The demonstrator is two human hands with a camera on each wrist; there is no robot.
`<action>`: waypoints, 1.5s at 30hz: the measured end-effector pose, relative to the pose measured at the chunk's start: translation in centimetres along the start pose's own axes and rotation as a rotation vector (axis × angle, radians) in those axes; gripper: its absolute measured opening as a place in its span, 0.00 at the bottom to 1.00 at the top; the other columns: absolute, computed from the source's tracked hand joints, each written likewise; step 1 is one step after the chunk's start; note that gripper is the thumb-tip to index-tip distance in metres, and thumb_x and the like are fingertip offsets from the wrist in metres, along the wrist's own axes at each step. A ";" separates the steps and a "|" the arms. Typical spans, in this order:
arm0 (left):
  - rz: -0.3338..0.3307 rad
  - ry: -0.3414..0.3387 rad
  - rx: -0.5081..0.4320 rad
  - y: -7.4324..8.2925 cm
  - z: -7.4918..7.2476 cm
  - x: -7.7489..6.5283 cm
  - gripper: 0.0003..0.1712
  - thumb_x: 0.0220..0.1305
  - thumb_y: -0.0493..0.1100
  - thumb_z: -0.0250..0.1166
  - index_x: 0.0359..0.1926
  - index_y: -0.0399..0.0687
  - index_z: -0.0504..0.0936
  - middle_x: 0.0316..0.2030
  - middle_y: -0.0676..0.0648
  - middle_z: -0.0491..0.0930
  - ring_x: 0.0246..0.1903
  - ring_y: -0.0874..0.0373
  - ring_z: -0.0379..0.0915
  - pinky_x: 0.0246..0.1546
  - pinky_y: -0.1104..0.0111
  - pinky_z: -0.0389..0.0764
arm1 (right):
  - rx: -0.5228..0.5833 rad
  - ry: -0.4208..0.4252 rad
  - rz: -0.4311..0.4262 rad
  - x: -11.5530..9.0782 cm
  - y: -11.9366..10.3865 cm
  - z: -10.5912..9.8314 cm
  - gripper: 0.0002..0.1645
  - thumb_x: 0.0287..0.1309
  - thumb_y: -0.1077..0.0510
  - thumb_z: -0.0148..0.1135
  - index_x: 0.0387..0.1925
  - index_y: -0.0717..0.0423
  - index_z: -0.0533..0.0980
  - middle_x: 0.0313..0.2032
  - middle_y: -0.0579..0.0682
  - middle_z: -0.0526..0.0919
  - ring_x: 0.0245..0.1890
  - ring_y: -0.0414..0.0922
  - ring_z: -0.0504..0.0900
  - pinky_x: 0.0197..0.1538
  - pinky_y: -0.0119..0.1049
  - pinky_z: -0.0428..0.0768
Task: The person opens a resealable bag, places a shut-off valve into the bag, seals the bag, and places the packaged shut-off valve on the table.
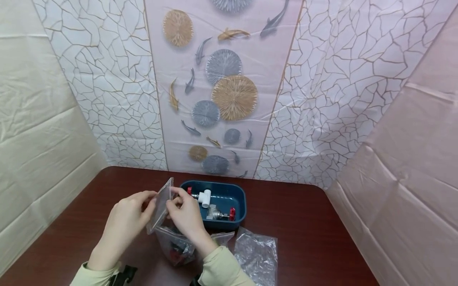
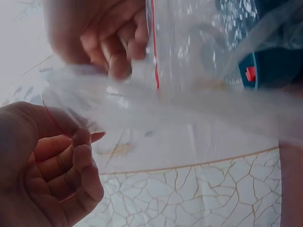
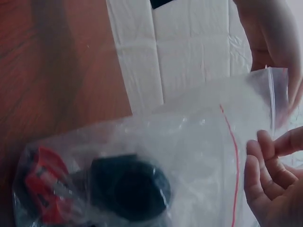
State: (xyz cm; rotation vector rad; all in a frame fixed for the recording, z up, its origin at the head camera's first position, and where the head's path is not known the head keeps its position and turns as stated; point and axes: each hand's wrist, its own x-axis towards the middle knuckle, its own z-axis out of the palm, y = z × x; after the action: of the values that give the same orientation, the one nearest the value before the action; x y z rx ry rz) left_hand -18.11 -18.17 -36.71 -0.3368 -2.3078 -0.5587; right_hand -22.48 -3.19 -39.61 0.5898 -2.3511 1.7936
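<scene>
My left hand (image 1: pixel 123 218) pinches the side of a thin, flat clear zip bag (image 1: pixel 162 204), raised and tilted above the table. My right hand (image 1: pixel 187 216) pinches the opposite side near the top, thumb against curled fingers, as the right wrist view also shows. Just beneath, a second clear zip bag (image 1: pixel 168 242) stands on the table. Through its plastic in the right wrist view, a dark green rounded fitting (image 3: pixel 130 189) and a red handle (image 3: pixel 47 187) show. A red seal line (image 3: pixel 232 142) runs along that bag's top. The right forearm partly covers it.
Behind the hands sits a dark blue tray (image 1: pixel 244 198) holding a white tee-shaped valve (image 1: pixel 205 198) and a metal valve (image 1: pixel 213 213), both with red handles. A flat clear bag (image 1: pixel 255 258) lies on the brown table (image 1: pixel 307 238) to the right. Patterned cloth walls (image 1: pixel 322 131) enclose the table.
</scene>
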 end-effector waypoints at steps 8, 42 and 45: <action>0.012 0.180 0.009 -0.9 -2.0 0.0 0.09 0.50 0.34 0.61 0.34 0.45 0.84 0.21 0.54 0.75 0.16 0.64 0.64 0.16 0.70 0.64 | -0.022 0.079 -0.075 -0.2 1.0 -1.9 0.23 0.54 0.65 0.55 0.48 0.39 0.79 0.12 0.43 0.72 0.10 0.38 0.66 0.16 0.29 0.61; 0.045 0.156 0.045 -1.3 -1.8 0.3 0.08 0.49 0.35 0.61 0.32 0.48 0.83 0.20 0.57 0.71 0.17 0.64 0.62 0.16 0.65 0.65 | -0.246 0.047 -0.065 0.7 -0.3 -13.7 0.11 0.59 0.43 0.58 0.44 0.34 0.79 0.34 0.38 0.80 0.28 0.39 0.76 0.29 0.40 0.74; 0.045 0.145 0.041 -1.3 -1.6 0.3 0.08 0.49 0.35 0.61 0.32 0.48 0.83 0.20 0.58 0.71 0.17 0.64 0.62 0.16 0.66 0.65 | -0.315 0.027 -0.064 1.5 0.0 -14.8 0.11 0.60 0.45 0.58 0.44 0.36 0.79 0.34 0.37 0.80 0.31 0.38 0.77 0.31 0.39 0.75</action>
State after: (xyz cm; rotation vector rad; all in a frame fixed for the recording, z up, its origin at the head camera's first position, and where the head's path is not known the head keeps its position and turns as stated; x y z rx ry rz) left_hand -17.85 -20.03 -35.88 -0.3172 -2.1640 -0.4967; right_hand -25.82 10.46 -34.87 0.5830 -2.4925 1.3549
